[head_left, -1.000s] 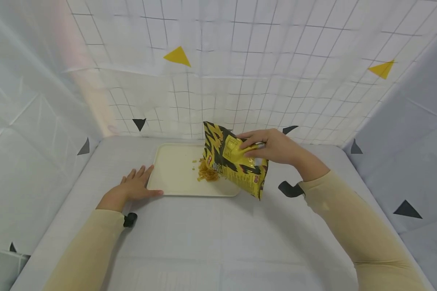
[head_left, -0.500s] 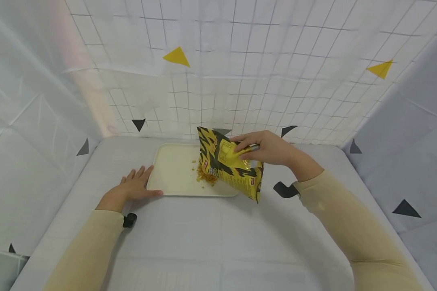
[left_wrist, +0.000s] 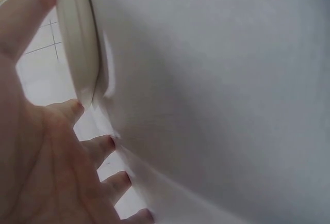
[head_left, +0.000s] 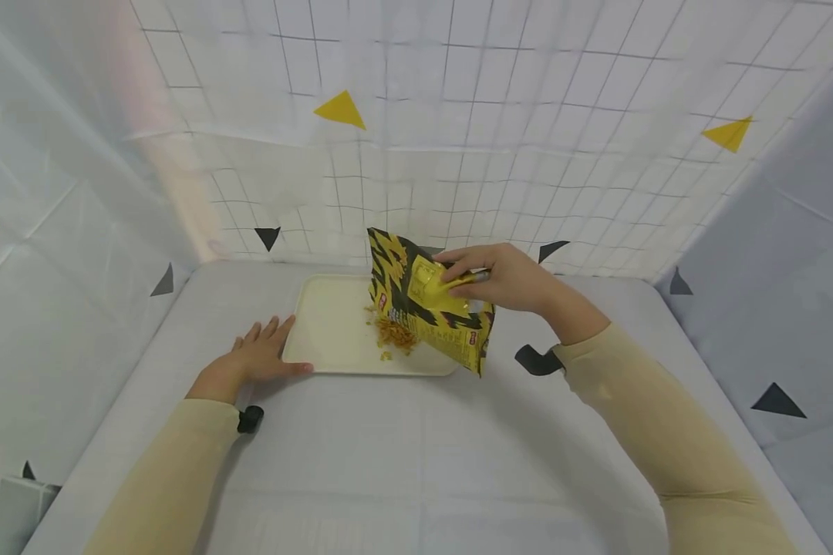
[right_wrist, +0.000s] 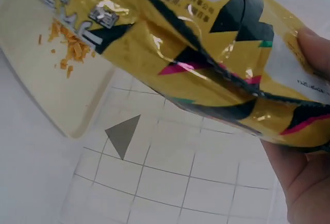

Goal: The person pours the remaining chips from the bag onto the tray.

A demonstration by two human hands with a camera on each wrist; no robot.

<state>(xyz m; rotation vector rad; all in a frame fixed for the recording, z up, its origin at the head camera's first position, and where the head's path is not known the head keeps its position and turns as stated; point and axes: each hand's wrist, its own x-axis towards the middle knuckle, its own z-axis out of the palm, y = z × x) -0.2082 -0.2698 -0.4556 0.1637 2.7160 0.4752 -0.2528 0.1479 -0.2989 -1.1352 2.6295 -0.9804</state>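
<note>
A yellow and black snack bag (head_left: 423,304) (right_wrist: 196,53) hangs tilted over a cream tray (head_left: 333,327), its open mouth pointing down at the tray. My right hand (head_left: 503,277) pinches the bag by its upper end. A small pile of orange snack pieces (head_left: 394,335) (right_wrist: 69,46) lies on the tray under the bag. My left hand (head_left: 260,356) lies flat on the table with straight fingers, touching the tray's left front corner (left_wrist: 77,53).
A grey cloth covers the table (head_left: 416,462). White gridded sheets with yellow and black triangles wall it in behind and at both sides. A black wrist strap (head_left: 250,418) sits on my left sleeve.
My right hand has carried the bag a little to the left over the tray. The left hand has stayed where it was.
</note>
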